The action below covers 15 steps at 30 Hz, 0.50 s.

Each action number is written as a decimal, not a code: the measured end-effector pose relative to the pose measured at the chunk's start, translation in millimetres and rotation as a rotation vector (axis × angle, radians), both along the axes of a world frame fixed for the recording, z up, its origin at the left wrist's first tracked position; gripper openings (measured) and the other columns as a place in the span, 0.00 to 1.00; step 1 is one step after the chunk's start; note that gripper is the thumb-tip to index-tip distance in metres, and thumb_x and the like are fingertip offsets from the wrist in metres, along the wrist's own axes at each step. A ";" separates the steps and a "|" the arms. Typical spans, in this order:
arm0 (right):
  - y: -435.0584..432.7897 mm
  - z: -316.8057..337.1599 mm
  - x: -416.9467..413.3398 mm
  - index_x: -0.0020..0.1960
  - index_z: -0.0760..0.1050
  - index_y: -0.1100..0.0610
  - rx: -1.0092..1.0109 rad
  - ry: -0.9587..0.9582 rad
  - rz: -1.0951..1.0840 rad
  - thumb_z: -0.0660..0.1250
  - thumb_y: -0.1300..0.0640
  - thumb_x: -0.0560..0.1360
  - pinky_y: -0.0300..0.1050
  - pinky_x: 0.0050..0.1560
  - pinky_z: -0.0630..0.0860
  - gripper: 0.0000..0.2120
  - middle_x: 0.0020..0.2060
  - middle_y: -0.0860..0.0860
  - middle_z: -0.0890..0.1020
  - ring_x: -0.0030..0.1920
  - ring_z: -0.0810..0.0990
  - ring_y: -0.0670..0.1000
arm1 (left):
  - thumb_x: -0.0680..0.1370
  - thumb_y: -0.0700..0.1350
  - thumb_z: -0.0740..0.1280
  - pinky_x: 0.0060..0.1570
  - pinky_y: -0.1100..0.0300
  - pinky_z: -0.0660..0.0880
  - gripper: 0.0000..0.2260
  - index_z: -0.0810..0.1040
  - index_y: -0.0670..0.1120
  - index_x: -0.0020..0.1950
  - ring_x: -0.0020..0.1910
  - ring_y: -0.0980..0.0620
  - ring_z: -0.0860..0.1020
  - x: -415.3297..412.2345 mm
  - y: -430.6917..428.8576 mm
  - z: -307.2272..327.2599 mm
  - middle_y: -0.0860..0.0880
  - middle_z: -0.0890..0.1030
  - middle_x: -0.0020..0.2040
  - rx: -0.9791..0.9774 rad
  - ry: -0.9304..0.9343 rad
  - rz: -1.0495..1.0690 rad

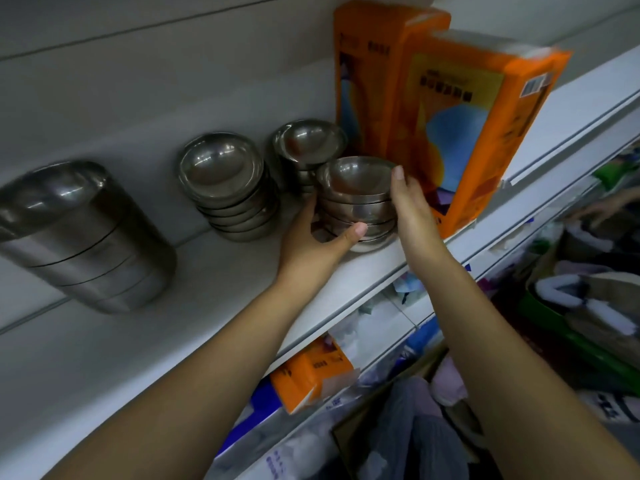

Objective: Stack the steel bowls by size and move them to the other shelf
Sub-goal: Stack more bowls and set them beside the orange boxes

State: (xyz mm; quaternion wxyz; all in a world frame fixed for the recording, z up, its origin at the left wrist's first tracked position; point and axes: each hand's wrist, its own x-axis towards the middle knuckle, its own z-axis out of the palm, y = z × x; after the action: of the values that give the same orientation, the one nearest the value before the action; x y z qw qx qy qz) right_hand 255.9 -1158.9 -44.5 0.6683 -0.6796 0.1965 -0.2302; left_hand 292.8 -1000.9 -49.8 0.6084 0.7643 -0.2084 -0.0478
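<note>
A stack of several small steel bowls [356, 199] stands near the front of a white shelf [346, 282]. My left hand [318, 233] wraps around its left side and base, thumb across the front. My right hand [408, 206] presses flat against its right side. Behind it stands a second stack of small bowls [308, 143]. A stack of wider bowls [225, 181] sits further left. At the far left stands a tall stack of steel containers [83, 233].
Two orange boxes [460, 133] stand upright just right of the held stack, close to my right hand. Below the shelf lie packaged goods, an orange pack [311, 375] and blue packets. Cluttered items and another person's hand [602, 209] show at the right.
</note>
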 end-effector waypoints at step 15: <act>-10.2 -3.7 -5.6 0.79 0.63 0.50 -0.116 -0.040 0.030 0.59 0.36 0.81 0.25 0.61 0.70 0.31 0.64 0.39 0.73 0.67 0.72 0.41 | 0.73 0.51 0.80 0.57 0.77 0.73 0.36 0.71 0.50 0.78 0.67 0.57 0.78 -6.6 -24.0 -17.0 0.50 0.78 0.71 -0.032 -0.049 0.103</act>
State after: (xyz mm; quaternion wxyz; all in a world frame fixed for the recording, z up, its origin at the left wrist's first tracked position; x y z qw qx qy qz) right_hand 250.3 -1169.1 -48.2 0.6348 -0.7154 0.1591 -0.2448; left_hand 286.2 -1024.9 -66.8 0.6167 0.7652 -0.1845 0.0055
